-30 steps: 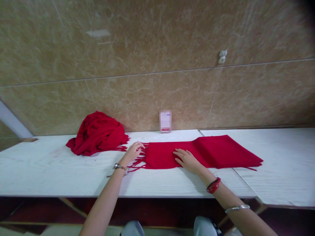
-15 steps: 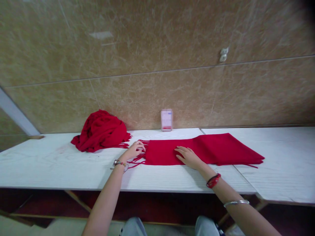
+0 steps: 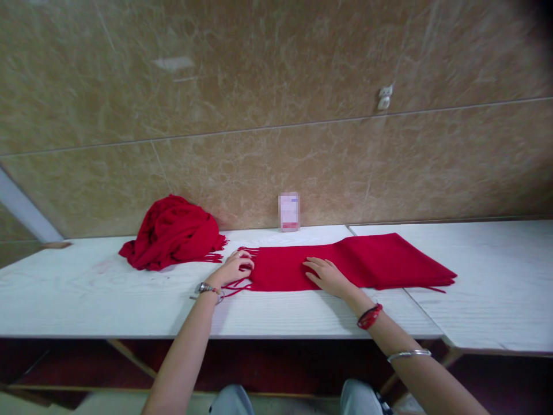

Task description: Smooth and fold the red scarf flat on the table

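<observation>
A red scarf [image 3: 367, 259] lies folded lengthwise in a long strip on the white table, its fringe at the left end. My left hand [image 3: 235, 268] is at that fringed end, fingers curled in on the edge and fringe; its grip is partly hidden. Flat on the middle of the strip rests my right hand [image 3: 330, 276], fingers stretched out and slightly apart, palm down. To the right the strip widens and ends in a slanted point, with a bit of fringe sticking out below.
A second red fringed scarf [image 3: 173, 233] is heaped at the left against the tiled wall [image 3: 242, 173]. A small upright card, blurred out [image 3: 289, 212], leans on the wall. The white tabletop [image 3: 86, 305] has a seam at right; dark red shelves [image 3: 276, 366] lie beneath its front edge.
My left fingers have curled slightly further onto the scarf's fringed edge. The right hand stays in place on the cloth. The whole view has shifted a little.
</observation>
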Demonstrator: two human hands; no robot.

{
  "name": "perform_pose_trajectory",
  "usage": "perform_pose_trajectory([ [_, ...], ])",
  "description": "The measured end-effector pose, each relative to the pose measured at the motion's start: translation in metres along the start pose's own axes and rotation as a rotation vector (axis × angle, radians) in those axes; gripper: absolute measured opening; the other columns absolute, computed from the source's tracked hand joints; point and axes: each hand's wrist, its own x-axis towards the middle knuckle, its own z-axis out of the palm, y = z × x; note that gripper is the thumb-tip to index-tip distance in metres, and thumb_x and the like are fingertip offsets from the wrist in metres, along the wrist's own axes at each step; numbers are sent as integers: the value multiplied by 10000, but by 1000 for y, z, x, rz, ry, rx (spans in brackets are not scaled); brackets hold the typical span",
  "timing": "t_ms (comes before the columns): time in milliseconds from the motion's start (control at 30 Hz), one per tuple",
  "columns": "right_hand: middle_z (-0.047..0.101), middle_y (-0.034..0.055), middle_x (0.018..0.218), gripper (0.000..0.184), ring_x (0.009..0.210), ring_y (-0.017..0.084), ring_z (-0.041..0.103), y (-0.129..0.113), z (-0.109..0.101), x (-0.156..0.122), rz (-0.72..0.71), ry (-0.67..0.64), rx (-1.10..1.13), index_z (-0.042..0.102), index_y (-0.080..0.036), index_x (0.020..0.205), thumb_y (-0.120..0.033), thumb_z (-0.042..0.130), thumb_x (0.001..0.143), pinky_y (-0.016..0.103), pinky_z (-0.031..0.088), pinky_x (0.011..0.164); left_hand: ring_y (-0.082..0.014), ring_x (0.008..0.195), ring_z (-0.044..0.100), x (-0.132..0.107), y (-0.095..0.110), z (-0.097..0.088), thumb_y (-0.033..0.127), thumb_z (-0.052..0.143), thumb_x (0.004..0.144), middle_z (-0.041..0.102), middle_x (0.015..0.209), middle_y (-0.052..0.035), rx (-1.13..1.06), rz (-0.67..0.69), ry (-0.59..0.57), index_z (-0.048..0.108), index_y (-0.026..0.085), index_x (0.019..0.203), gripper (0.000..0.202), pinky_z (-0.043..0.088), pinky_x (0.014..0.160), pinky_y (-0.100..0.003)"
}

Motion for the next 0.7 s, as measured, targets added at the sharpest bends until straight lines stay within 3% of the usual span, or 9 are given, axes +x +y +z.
perform_pose_trajectory([
  [167, 473, 97, 1318, 386, 1214, 217, 409, 0, -1, 0, 0, 0, -15, 514, -194, 1224, -314, 388, 879, 419, 277, 1019, -213, 1040, 457, -2, -4, 2, 235, 546, 780, 520, 1051, -58, 78, -60, 126, 672, 192, 738, 139, 327, 967, -383],
  [333, 480, 101, 1311, 387, 1209, 220, 414, 2, 3, 0, -7, 7, -10, 518, -191, 1217, -324, 390, 877, 431, 286, 1014, -187, 1075, 447, 1, 2, 7, 157, 508, 779, 503, 1116, -35, -30, 55, 11, 669, 220, 845, 184, 329, 984, -340],
  [467, 479, 102, 1311, 383, 1209, 224, 414, 4, 4, 0, -10, 9, -11, 519, -193, 1214, -320, 395, 875, 439, 289, 1011, -183, 1090, 436, 3, 3, 10, -7, 397, 711, 507, 1119, -39, -31, 35, 37, 663, 204, 826, 359, 323, 996, -362],
  [700, 480, 105, 1309, 385, 1201, 221, 422, 5, 3, 0, -21, 10, -7, 516, -191, 1217, -319, 392, 876, 431, 298, 1008, -164, 1104, 444, 6, 3, 14, -37, 369, 679, 503, 1150, -36, -73, 70, 26, 661, 210, 909, 447, 327, 1007, -333],
])
